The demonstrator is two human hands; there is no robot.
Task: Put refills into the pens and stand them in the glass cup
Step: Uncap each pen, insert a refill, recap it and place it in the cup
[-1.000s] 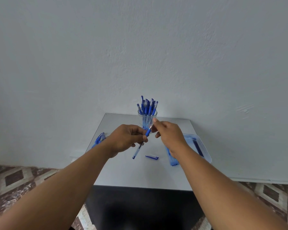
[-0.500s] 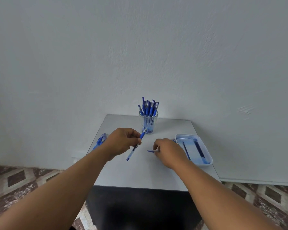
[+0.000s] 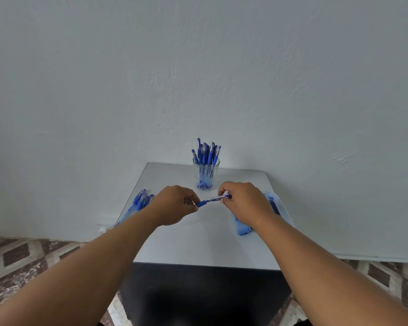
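Blue pen (image 3: 212, 200) pinched at either end by both hands, left (image 3: 174, 205) and right (image 3: 242, 201), before the glass cup (image 3: 206, 174)

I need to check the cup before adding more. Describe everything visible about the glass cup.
The glass cup is a clear, ribbed-looking tumbler, wider at the rim than at the base. It stands upright on the grey table, at the far edge near the wall, beyond both hands. A bunch of blue pens stands in it, fanning out above the rim. Neither hand touches it.
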